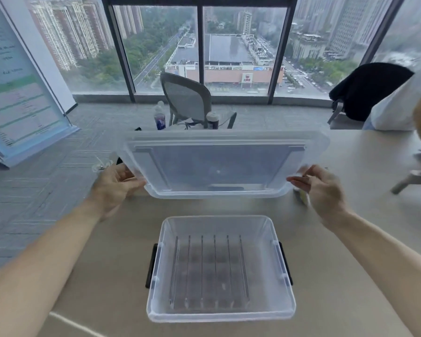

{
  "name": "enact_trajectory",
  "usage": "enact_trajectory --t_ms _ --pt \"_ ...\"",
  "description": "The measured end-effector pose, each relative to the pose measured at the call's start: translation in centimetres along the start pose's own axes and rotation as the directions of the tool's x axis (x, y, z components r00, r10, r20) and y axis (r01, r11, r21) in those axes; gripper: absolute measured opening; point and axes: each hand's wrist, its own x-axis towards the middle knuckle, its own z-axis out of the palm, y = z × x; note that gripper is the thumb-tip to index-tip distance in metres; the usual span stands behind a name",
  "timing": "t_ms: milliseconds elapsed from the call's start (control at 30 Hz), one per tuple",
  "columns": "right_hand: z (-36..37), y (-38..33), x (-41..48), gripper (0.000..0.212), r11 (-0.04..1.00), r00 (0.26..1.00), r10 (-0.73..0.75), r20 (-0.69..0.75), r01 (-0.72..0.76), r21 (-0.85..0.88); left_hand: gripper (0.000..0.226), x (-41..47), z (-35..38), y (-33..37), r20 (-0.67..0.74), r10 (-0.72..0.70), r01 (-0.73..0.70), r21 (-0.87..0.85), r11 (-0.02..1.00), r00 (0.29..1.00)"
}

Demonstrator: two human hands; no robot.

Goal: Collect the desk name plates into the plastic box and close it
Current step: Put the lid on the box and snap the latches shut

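A clear plastic box (156, 310) stands open on the beige table near me, with black side latches. Several clear name plates (209, 268) stand upright in a row inside it. Both hands hold the translucent lid (219, 164) in the air beyond the box, tilted toward me. My left hand (116, 184) grips the lid's left edge and my right hand (320, 184) grips its right edge.
A grey mesh chair (187, 98) and two bottles (159, 117) stand past the table's far edge. A black chair (365, 91) and a person in white (399, 103) are at the right. A banner stand (17, 93) stands on the left floor.
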Motion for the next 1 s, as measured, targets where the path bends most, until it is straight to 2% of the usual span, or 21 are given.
enact_trajectory --t_ms 67,133,200,267,333,433,500,667,767,867,1000 --pt "-0.3 -0.2 -0.8 0.040 0.980 0.998 0.067 -0.008 -0.064 0.186 0.026 -0.5 -1.1 -0.2 0.028 -0.083 0.086 -0.140 0.986 0.996" --pt "-1.1 -0.3 -1.2 0.036 0.955 0.993 0.107 0.047 -0.116 0.273 0.029 -0.8 -2.1 -0.3 0.025 -0.147 0.148 -0.281 0.948 0.989" --pt "-1.7 -0.6 -1.7 0.032 0.988 0.988 0.115 0.103 -0.125 0.094 0.025 -1.1 -2.2 0.0 0.018 -0.184 0.181 -0.311 0.933 0.983" --pt "-1.9 -0.3 -2.0 0.021 0.993 0.991 0.106 0.078 -0.101 -0.067 0.014 -1.3 -1.6 -0.2 -0.036 -0.213 0.198 -0.244 0.949 0.976" --pt "-1.9 0.4 -2.1 0.007 0.989 0.994 0.089 0.062 -0.080 -0.124 0.030 -1.1 -0.9 -1.4 -0.033 -0.243 0.236 -0.143 0.961 0.969" --pt "-2.0 2.8 -2.1 0.047 0.972 0.987 0.116 0.111 -0.090 -0.216 0.042 -0.8 0.1 -4.4 -0.037 -0.321 0.323 0.047 0.945 0.946" --pt "-2.2 4.5 -2.3 0.055 0.949 0.983 0.169 0.068 -0.144 -0.280 0.037 -0.9 0.6 -6.4 -0.082 -0.328 0.335 0.106 0.936 0.941" --pt "-2.9 9.8 -4.1 0.025 0.841 0.983 0.181 -0.003 -0.157 -0.519 0.021 -2.2 2.6 -11.4 -0.157 -0.273 0.310 0.304 0.901 0.949" --pt "-2.9 12.1 -5.0 0.022 0.772 0.986 0.169 -0.002 -0.133 -0.622 0.026 -3.5 3.3 -14.2 -0.193 -0.225 0.290 0.446 0.847 0.955" --pt "-2.6 14.4 -5.3 0.021 0.749 0.980 0.197 0.002 -0.149 -0.645 0.033 -4.4 3.8 -16.4 -0.210 -0.246 0.322 0.544 0.775 0.946" --pt "-2.3 16.4 -5.2 0.021 0.707 0.976 0.217 0.023 -0.141 -0.693 0.024 -5.0 4.8 -17.8 -0.224 -0.239 0.327 0.599 0.731 0.945"
